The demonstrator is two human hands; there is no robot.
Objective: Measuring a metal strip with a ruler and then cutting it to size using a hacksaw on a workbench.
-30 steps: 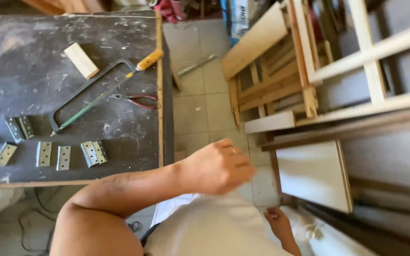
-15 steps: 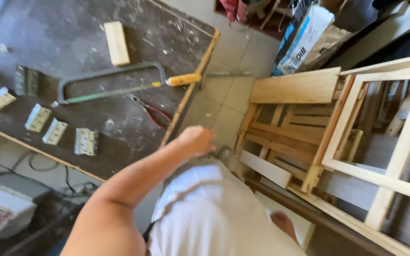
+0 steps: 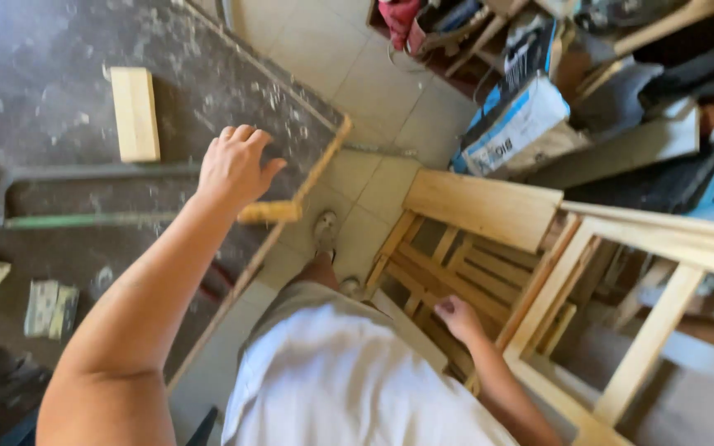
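Big dark workbench (image 3: 59, 49) fills the left, dusty and speckled, and over on the right stands a pale wooden frame (image 3: 489, 206) with slats, leaning among loose timber. Down low the right hand (image 3: 459, 318) hangs beside those slats, loosely curled, touching the wood or just off it, hard to call which, and nothing visibly held. Up top, the left hand (image 3: 237, 165) is out over the bench, fingers spread fairly wide and empty, hovering right above the hacksaw (image 3: 126, 198). That saw lies flat across the bench, dark steel bow, greenish blade line, its yellow handle (image 3: 270, 212) poking toward the bench edge just under the palm. It looks light and rigid, though the thin blade would flex and bite, so the handle is the sensible place to take it, not the bow. Beyond it a short pale wood block (image 3: 135, 113) lies apart, and small metal hinges (image 3: 51, 307) sit near the bench's near edge.
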